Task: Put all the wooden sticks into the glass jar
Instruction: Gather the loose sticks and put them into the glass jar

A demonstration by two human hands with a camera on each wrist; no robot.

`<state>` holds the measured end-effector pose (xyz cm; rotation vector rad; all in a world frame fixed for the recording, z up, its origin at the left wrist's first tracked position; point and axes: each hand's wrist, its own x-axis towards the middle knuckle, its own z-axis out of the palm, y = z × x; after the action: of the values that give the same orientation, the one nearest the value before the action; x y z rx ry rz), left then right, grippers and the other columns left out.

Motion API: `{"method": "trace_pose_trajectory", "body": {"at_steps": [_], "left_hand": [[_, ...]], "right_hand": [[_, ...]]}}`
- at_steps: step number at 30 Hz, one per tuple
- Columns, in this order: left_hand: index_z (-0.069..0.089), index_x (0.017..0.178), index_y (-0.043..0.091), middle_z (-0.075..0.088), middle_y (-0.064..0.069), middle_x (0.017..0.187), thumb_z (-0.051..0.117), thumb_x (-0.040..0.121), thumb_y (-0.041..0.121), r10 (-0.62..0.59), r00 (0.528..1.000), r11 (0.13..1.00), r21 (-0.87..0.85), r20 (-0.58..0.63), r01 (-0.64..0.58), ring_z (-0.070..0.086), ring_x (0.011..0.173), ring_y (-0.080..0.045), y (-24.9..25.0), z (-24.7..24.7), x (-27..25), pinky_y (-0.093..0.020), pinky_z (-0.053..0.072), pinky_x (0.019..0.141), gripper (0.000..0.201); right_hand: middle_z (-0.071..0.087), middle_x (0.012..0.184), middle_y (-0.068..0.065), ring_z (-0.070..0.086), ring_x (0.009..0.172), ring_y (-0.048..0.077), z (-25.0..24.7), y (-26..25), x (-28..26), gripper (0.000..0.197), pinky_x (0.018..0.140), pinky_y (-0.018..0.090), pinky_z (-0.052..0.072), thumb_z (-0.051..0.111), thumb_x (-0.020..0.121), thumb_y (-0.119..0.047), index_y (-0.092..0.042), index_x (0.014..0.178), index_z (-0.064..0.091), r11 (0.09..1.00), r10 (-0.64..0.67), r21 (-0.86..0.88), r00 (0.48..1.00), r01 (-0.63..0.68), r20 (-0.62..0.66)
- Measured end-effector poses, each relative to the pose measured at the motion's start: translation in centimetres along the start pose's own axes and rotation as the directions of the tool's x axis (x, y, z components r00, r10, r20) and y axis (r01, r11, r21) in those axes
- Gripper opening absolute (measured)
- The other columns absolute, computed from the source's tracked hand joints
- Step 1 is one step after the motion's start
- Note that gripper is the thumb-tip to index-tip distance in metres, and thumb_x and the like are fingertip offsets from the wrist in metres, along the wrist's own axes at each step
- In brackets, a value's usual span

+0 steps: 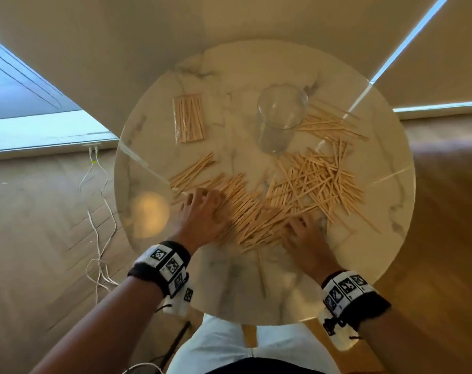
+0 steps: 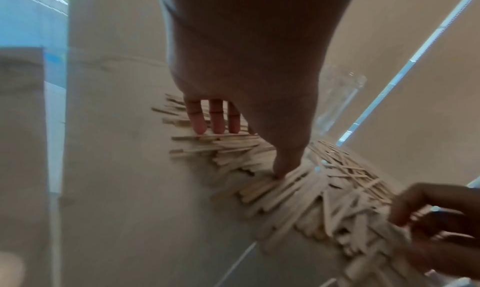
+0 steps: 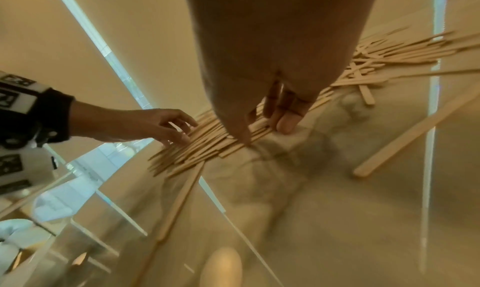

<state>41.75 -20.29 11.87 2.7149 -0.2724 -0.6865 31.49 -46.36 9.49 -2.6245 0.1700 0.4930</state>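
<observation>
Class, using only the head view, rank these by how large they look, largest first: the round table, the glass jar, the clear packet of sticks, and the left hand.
1. Round table, far the largest.
2. Glass jar, left hand and packet of sticks: too alike to rank, and the hand sits nearer the camera.

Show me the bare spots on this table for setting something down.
Free: table near edge below both hands; the far rim behind the glass jar; the strip between jar and bagged sticks. Crowded: the loose sticks across centre and right.

Pale tan sticks (image 1: 256, 211), white grey-veined table (image 1: 229, 85)
</observation>
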Motion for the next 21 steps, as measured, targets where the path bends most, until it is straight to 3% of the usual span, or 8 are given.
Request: {"method": "trace_pose_trajectory", "body": {"at_steps": [3, 6, 8, 10, 12, 15, 18, 21], "left_hand": [[0.049, 0.143, 0.024, 0.046, -0.009, 0.143, 0.068, 0.093, 0.046, 0.059, 0.998, 0.996, -0.073, 0.000, -0.059, 0.048, 0.132, -0.034, 1.3, 0.9, -0.5, -0.044, 0.046, 0.102, 0.058], [0.053, 0.140, 0.013, 0.052, -0.012, 0.136, 0.067, 0.097, 0.031, 0.077, 0.997, 0.966, -0.249, 0.000, -0.074, 0.051, 0.126, -0.033, 1.1, 1.6, -0.9, -0.043, 0.043, 0.107, 0.048], [0.053, 0.139, 0.014, 0.052, -0.011, 0.134, 0.066, 0.098, 0.028, 0.067, 0.997, 0.934, -0.356, 0.048, -0.045, 0.057, 0.119, -0.031, 0.9, 2.1, -0.8, -0.047, 0.048, 0.106, 0.045], [0.052, 0.141, 0.016, 0.055, -0.009, 0.132, 0.063, 0.099, 0.024, 0.122, 0.989, 0.897, -0.435, 0.083, -0.074, 0.063, 0.112, -0.027, 0.8, 2.2, -0.6, -0.046, 0.055, 0.100, 0.043], [0.051, 0.142, 0.018, 0.059, -0.008, 0.133, 0.057, 0.102, 0.021, 0.208, 0.971, 0.893, -0.428, 0.115, -0.140, 0.064, 0.114, -0.025, 0.5, 1.9, -0.2, -0.043, 0.056, 0.100, 0.040], [0.053, 0.138, 0.016, 0.066, -0.007, 0.127, 0.053, 0.102, 0.013, 0.266, 0.958, 0.888, -0.415, 0.109, -0.200, 0.065, 0.109, -0.022, -0.9, 0.8, 0.5, -0.043, 0.056, 0.097, 0.036], [0.058, 0.134, 0.015, 0.067, -0.004, 0.123, 0.054, 0.101, 0.007, 0.255, 0.965, 0.881, -0.426, 0.062, -0.206, 0.063, 0.103, -0.016, -3.8, -0.6, 0.7, -0.027, 0.055, 0.090, 0.034], [0.063, 0.129, 0.022, 0.067, 0.007, 0.121, 0.057, 0.101, 0.008, 0.250, 0.968, 0.879, -0.423, 0.016, -0.220, 0.064, 0.100, -0.010, -7.7, -1.5, 0.0, -0.020, 0.052, 0.088, 0.032]], "right_hand": [[0.043, 0.115, 0.003, 0.041, 0.116, 0.023, 0.1, -1.5, -1.3, 0.020, 0.093, 0.038, 0.045, 0.067, 0.088, -0.011, -0.012, 0.104, 0.053, 0.909, 0.279, 0.367, 0.942, -0.195, -0.189], [0.053, 0.109, 0.009, 0.053, 0.100, 0.026, 0.7, -4.0, -1.9, 0.023, 0.077, 0.029, 0.041, 0.065, 0.089, -0.018, -0.009, 0.102, 0.048, 0.720, 0.504, 0.575, 0.862, -0.388, -0.051], [0.055, 0.106, 0.007, 0.054, 0.093, 0.022, 1.8, -5.9, -1.1, 0.040, 0.077, 0.032, 0.045, 0.066, 0.085, -0.035, -0.011, 0.112, 0.048, 0.697, 0.532, 0.574, 0.847, -0.430, -0.013], [0.051, 0.118, 0.005, 0.051, 0.110, 0.024, 2.6, -8.3, 0.5, 0.063, 0.094, 0.041, 0.047, 0.069, 0.082, -0.049, -0.016, 0.129, 0.043, 0.687, 0.558, 0.554, 0.830, -0.470, 0.012], [0.049, 0.132, 0.010, 0.045, 0.124, 0.034, 3.0, -10.7, 2.2, 0.085, 0.108, 0.048, 0.040, 0.071, 0.078, -0.059, -0.014, 0.142, 0.036, 0.692, 0.603, 0.516, 0.797, -0.506, -0.027], [0.025, 0.154, 0.021, 0.030, 0.137, 0.046, 3.3, -13.7, 3.8, 0.110, 0.116, 0.052, 0.028, 0.072, 0.080, -0.063, -0.007, 0.155, 0.015, 0.689, 0.680, 0.384, 0.732, -0.615, -0.048], [0.018, 0.157, 0.021, 0.027, 0.138, 0.045, 3.9, -15.4, 4.6, 0.110, 0.116, 0.054, 0.027, 0.073, 0.079, -0.056, -0.008, 0.156, 0.011, 0.718, 0.676, 0.320, 0.729, -0.618, -0.108], [0.031, 0.149, 0.023, 0.039, 0.125, 0.043, 4.4, -15.6, 5.4, 0.102, 0.106, 0.053, 0.037, 0.072, 0.075, -0.040, -0.002, 0.154, 0.019, 0.768, 0.634, 0.268, 0.751, -0.582, -0.187]]}}
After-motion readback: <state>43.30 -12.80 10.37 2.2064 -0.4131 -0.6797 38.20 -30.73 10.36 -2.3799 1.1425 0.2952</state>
